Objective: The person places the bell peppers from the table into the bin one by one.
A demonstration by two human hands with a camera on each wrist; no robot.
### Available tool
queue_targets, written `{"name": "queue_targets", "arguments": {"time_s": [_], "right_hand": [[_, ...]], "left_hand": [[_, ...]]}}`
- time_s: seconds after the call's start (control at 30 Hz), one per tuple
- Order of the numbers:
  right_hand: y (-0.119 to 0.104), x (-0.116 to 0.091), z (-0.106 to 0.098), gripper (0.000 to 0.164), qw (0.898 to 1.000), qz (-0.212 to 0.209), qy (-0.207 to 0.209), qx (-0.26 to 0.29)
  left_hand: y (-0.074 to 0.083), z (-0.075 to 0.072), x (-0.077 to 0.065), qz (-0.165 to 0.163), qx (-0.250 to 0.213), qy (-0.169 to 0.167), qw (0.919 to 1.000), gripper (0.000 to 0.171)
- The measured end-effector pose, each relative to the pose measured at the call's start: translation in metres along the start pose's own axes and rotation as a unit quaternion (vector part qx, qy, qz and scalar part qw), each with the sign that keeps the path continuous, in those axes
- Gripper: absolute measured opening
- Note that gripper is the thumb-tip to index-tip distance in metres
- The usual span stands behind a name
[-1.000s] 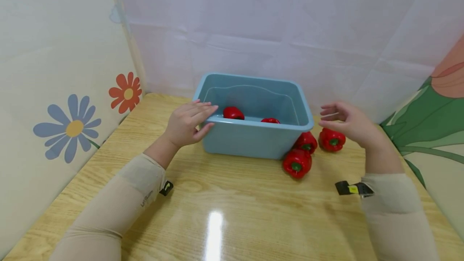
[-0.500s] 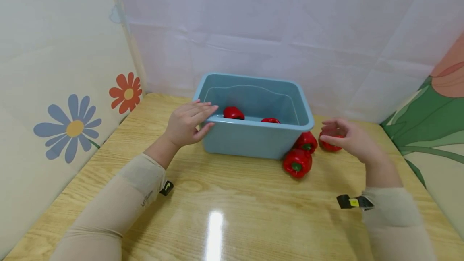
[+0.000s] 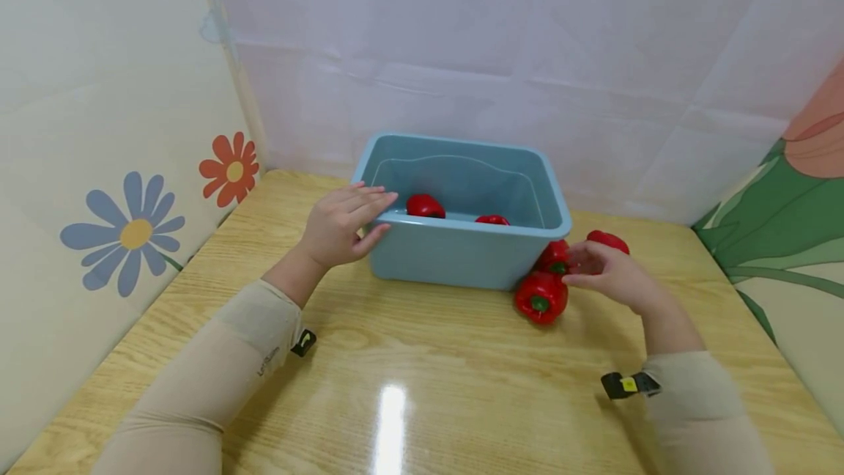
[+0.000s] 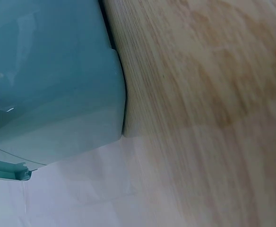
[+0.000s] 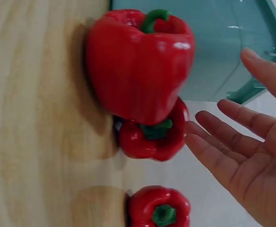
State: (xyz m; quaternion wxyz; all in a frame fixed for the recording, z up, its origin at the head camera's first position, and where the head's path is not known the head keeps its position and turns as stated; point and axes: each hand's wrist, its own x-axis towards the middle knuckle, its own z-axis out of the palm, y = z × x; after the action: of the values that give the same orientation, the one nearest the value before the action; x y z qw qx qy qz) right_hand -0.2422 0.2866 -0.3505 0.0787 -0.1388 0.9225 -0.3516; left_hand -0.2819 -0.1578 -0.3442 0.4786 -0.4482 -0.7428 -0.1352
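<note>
A light blue plastic bin (image 3: 455, 253) stands at the back of the table. My left hand (image 3: 338, 227) rests on its front left corner, fingers straight over the rim. Inside lie two red bell peppers, one at the left (image 3: 425, 205) and another mostly hidden by the front wall (image 3: 491, 219). Outside the bin's right end are a front bell pepper (image 5: 140, 66), a second bell pepper (image 5: 154, 142) just behind it and a third bell pepper (image 3: 608, 242) farther right. My right hand (image 3: 609, 275) hovers beside the second one, fingers spread and holding nothing.
The wooden table (image 3: 448, 372) reaches forward of the bin. A pale cloth backdrop (image 3: 461, 42) hangs close behind it. Flower-printed panels stand at the left (image 3: 99, 138) and right (image 3: 791, 226) edges. In the left wrist view the bin wall (image 4: 57, 80) meets the tabletop.
My right hand has come down and then moved left, from over the rightmost bell pepper to beside the pair near the bin. The left hand, bin and peppers have stayed put.
</note>
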Motion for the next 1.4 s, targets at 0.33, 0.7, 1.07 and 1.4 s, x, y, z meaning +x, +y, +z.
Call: {"name": "queue_targets", "arguments": {"time_s": [0.33,0.7,1.07,1.4], "right_hand": [[0.008,0.002,0.013,0.060,0.999,0.031,-0.028,-0.002],[0.004,0.003,0.023,0.071,0.997,0.064,-0.043,-0.024],[0.006,0.005,0.027,0.081,0.995,0.081,-0.057,-0.026],[0.007,0.005,0.029,0.088,0.994,0.080,-0.063,-0.040]], "left_hand": [[0.000,0.000,0.000,0.002,0.000,-0.001,1.0000,0.042],[-0.002,0.001,-0.001,0.002,0.002,0.000,1.0000,0.041],[0.000,0.000,-0.001,0.001,-0.001,-0.001,1.0000,0.041],[0.000,0.000,-0.001,0.001,-0.002,0.000,1.0000,0.041]]}}
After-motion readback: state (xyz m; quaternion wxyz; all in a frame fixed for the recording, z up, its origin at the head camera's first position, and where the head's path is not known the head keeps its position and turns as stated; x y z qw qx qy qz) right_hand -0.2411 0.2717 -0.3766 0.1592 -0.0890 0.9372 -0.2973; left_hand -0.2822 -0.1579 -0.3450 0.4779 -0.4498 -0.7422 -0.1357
